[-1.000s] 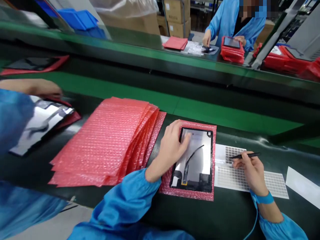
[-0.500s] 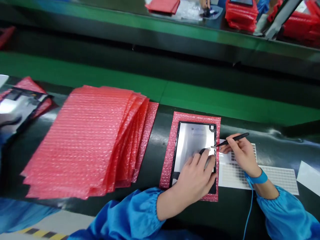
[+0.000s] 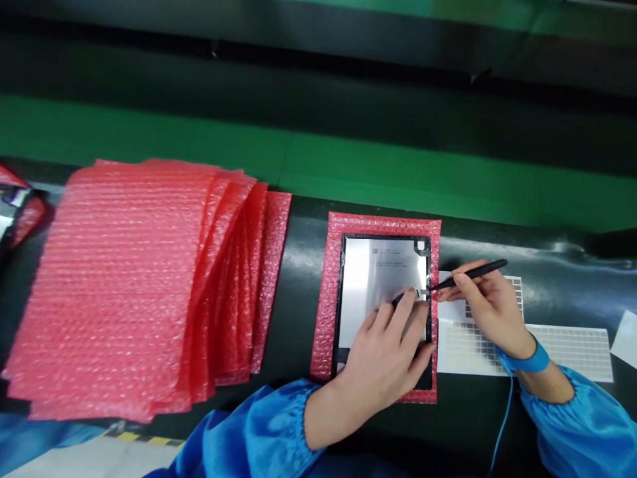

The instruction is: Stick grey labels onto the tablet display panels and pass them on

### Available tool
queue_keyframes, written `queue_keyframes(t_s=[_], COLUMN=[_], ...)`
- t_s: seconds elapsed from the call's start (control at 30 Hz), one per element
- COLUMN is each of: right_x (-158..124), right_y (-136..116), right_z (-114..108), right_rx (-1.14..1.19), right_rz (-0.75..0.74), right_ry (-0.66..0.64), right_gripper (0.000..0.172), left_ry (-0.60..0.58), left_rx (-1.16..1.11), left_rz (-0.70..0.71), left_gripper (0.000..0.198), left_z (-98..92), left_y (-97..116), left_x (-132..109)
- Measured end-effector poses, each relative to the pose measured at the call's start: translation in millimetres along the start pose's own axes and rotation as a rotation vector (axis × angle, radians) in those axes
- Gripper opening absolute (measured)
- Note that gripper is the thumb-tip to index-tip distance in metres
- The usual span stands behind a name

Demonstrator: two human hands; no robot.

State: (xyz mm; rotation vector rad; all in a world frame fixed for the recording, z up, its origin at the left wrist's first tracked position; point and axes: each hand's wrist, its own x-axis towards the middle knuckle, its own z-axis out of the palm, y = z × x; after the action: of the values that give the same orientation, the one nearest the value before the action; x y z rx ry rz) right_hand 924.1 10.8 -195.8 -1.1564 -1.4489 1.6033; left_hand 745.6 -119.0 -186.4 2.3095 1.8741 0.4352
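On the panel point(image 3: 361, 279), at three o'clock, a strip point(image 3: 424, 292) is apparently being placed — black tool point(image 3: 472, 271) pinched in right hand point(image 3: 492, 312), left hand point(image 3: 381, 355) spread; fine alignment seems needed.

The site is an electronics workshop of the assembly-line type. Indicators: a long, dark table point(image 3: 302, 259) with a green strip point(image 3: 348, 166) running along its far side; a flat, metal-backed panel point(image 3: 365, 275) lying on a red bubble-wrap sheet point(image 3: 326, 318); a large stack of similar sheets point(image 3: 119, 279); gridded white sheets point(image 3: 572, 352); a slim black hand tool point(image 3: 480, 270); blue work sleeves point(image 3: 269, 425); a blue corded wrist strap point(image 3: 531, 359); yellow-and-black marking point(image 3: 155, 440) on the floor point(image 3: 134, 459).
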Motion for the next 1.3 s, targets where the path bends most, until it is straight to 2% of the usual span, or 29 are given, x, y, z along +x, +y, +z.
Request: queue_keyframes(t_s=[0.6,0.93,1.3], right_x=[-0.2,-1.9,-2.3], right_y=[-1.2,2.1,4.6], right_z=[2.2,0.9,-0.5], right_rx=[-0.012,-0.015,-0.041], right_rz=[-0.021,-0.027,-0.018], right_ry=[0.014,-0.003,0.002], right_gripper=[0.032,0.025,0.028], left_ry=[-0.056,-0.042,-0.029], left_rx=[0.027,0.017,0.023], left_rz=[-0.021,-0.025,-0.028], left_gripper=[0.056,0.054,0.055], left_z=[-0.2,-1.3,-1.2], left_y=[2.0,2.1,2.3], left_x=[3.4,4.1,4.7])
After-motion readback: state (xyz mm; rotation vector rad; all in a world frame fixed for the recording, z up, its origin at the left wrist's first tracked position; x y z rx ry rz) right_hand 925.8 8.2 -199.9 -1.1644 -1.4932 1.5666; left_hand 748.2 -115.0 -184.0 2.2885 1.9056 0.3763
